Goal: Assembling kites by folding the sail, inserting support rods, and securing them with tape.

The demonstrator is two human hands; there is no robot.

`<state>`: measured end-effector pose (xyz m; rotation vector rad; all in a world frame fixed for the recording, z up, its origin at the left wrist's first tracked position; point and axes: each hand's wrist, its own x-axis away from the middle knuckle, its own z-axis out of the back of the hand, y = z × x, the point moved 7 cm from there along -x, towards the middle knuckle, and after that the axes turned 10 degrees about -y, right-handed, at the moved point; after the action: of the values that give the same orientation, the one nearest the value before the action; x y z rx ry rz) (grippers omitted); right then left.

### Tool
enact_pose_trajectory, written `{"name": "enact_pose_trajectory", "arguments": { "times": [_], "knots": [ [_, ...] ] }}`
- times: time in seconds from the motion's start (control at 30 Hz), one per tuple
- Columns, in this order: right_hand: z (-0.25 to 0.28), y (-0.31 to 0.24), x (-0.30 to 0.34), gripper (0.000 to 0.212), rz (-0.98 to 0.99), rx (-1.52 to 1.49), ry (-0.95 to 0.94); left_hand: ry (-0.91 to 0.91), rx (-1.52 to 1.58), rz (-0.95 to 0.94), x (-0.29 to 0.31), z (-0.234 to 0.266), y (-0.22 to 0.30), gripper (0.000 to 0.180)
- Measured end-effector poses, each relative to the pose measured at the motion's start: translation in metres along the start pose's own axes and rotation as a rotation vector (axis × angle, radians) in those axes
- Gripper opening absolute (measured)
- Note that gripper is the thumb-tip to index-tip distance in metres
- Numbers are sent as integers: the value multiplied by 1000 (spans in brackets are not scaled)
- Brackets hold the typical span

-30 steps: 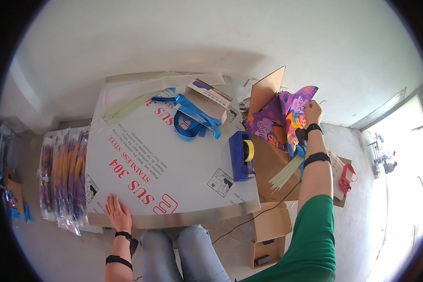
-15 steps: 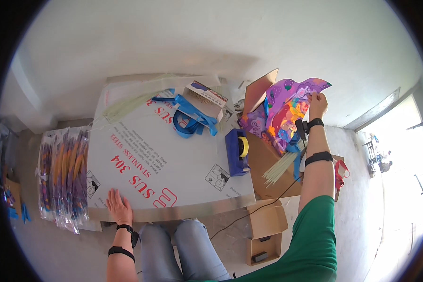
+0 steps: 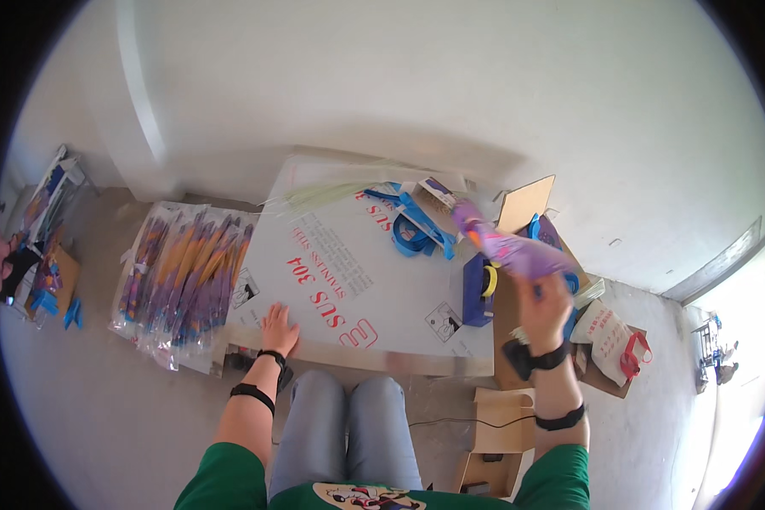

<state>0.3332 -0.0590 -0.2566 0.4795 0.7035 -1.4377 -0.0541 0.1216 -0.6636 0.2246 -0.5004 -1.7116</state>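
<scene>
My right hand (image 3: 544,310) is closed on a purple printed sheet (image 3: 523,253), thin and floppy like fabric, with colourful pictures. Motion blurs both, and the sheet hangs in the air over the cardboard box and the table's right edge. My left hand (image 3: 279,330) lies flat near the front edge of the table (image 3: 348,297), fingers spread, holding nothing. Between the hands stands a blue tape dispenser (image 3: 478,302) with a yellow roll (image 3: 490,280). Blue straps (image 3: 415,238) lie in a loose coil on the film-covered tabletop, beside a small open box (image 3: 438,192).
Clear bags of purple and orange folded items (image 3: 183,280) lie in a row left of the table. An open cardboard box (image 3: 525,204) stands at the right. A white bag (image 3: 603,336) with red handles is beyond it. An opened carton (image 3: 493,425) sits below, crossed by a cable.
My right hand has drawn the purple sheet out of the cardboard box and toward the table and me. My left hand stays flat at the table's front edge. The whole view has shifted.
</scene>
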Motion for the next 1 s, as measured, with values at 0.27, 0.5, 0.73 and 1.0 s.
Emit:
{"name": "enact_pose_trajectory", "arguments": {
  "times": [0.27,0.5,0.73,1.0],
  "knots": [
    [-61,-183,101,18,405,-552,-405,-449,1366,36,90,45,68,78],
    [-78,-229,191,13,194,-669,-557,-609,2024,221,167,37,54,71],
    [-56,-233,234,18,115,-656,-587,-323,2167,251,171,26,0,37],
    [-35,-186,275,15,-204,-650,-614,-129,1947,492,143,-30,-68,16]
  ]
}}
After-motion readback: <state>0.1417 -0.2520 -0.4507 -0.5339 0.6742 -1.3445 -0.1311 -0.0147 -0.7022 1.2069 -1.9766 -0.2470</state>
